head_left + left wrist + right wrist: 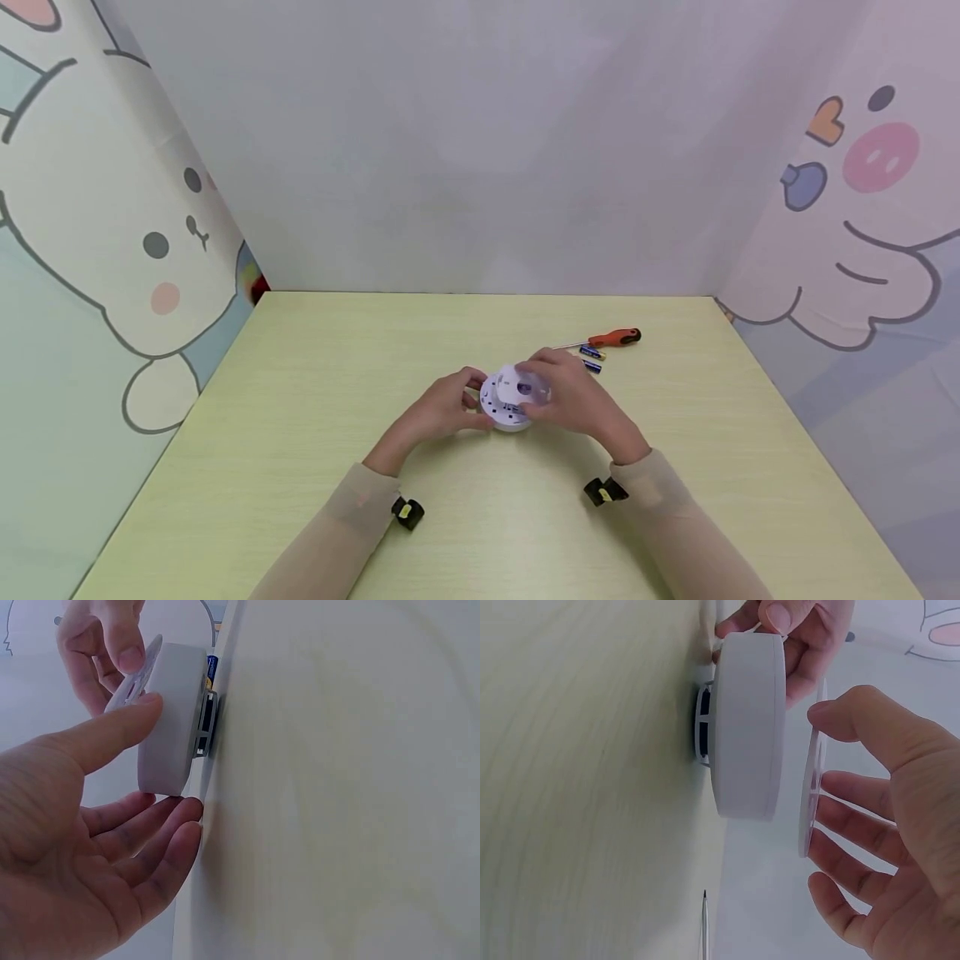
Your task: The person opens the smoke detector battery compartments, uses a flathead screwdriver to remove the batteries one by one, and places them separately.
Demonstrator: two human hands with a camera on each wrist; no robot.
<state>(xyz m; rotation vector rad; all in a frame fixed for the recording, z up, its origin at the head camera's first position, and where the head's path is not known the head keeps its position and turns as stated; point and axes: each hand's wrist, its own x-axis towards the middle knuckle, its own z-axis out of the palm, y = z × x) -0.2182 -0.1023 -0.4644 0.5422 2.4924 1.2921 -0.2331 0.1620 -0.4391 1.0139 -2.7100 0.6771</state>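
Observation:
A round white smoke detector lies face down, its slotted dark-windowed nose toward the tabletop. My left hand grips its left side, thumb at the upper rim and fingers around the lower side. Just above the detector's back, my right hand pinches a thin round white mounting plate between thumb and fingers. The plate tilts, and a gap separates it from the detector body in the right wrist view. Part of the detector's back is hidden behind the plate.
Beyond my right hand lies a screwdriver with a red and black handle. Two blue batteries lie beside its shaft. The pale wooden table is enclosed by cartoon-printed cloth at the back and sides.

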